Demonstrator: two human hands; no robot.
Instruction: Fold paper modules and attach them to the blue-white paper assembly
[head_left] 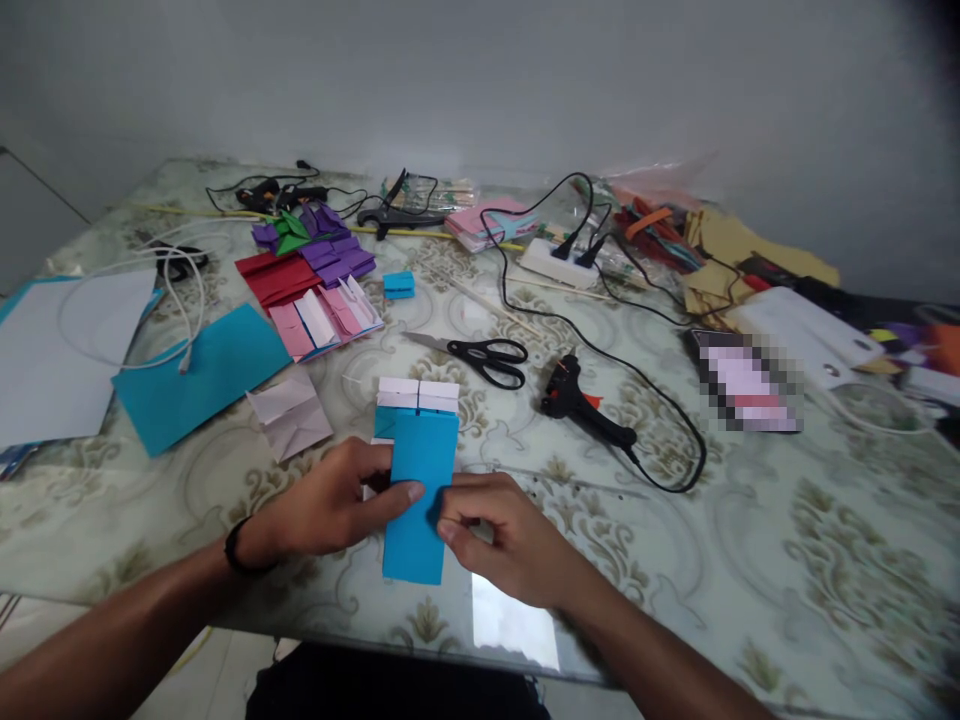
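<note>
A tall folded piece of blue paper [420, 520] stands slightly tilted between my hands, over the near part of the table. My left hand [337, 500] grips its left edge, thumb flat on the front and fingers behind. My right hand [502, 535] is closed at the right edge, with its curled fingertips against the paper. Just behind lies a folded white and blue paper piece [439, 397] with a dark line across it, partly covered by the blue paper. Black-handled scissors [480, 355] and a black glue gun [589, 405] lie beyond my right hand.
Folded pink papers [326, 318], a pale folded paper [291, 415] and a blue sheet [202, 375] lie to the left, near a white cable [196, 310]. A white power strip [559, 262] sits at the back. A phone [742, 380] rests at the right.
</note>
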